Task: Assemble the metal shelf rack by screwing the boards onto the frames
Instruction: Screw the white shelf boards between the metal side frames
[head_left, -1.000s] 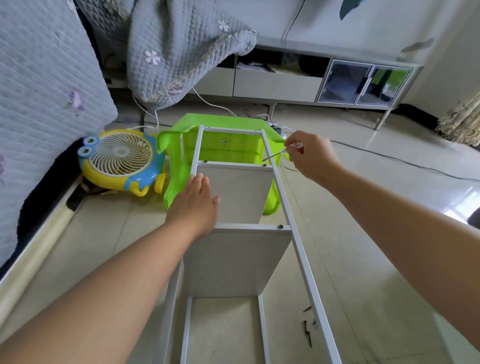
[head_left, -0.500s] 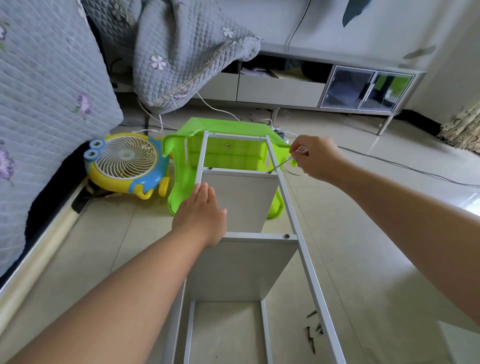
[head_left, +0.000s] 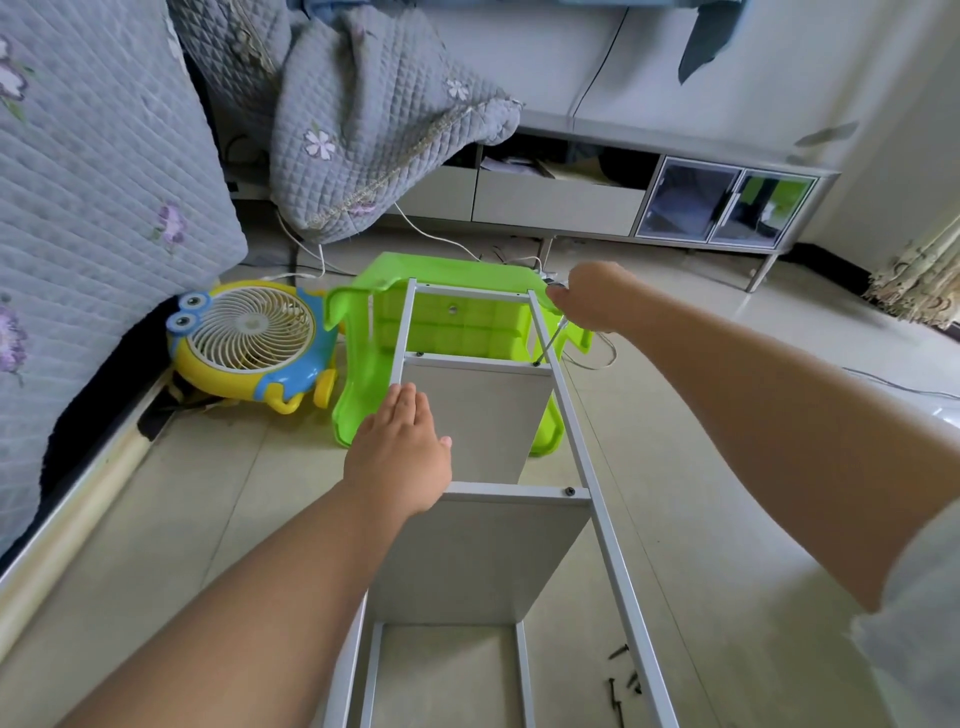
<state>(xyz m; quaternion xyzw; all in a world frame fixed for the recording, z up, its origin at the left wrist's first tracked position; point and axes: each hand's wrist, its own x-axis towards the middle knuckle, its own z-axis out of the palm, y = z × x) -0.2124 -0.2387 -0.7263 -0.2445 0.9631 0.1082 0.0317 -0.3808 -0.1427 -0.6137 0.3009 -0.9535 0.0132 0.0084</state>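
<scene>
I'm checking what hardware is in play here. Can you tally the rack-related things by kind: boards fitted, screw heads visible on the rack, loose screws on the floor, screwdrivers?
Boards fitted: 2, the far board and the near board
Screw heads visible on the rack: 3, at
Loose screws on the floor: about 5, small and dark
Screwdrivers: 1, in the right hand
Total: about 11
</scene>
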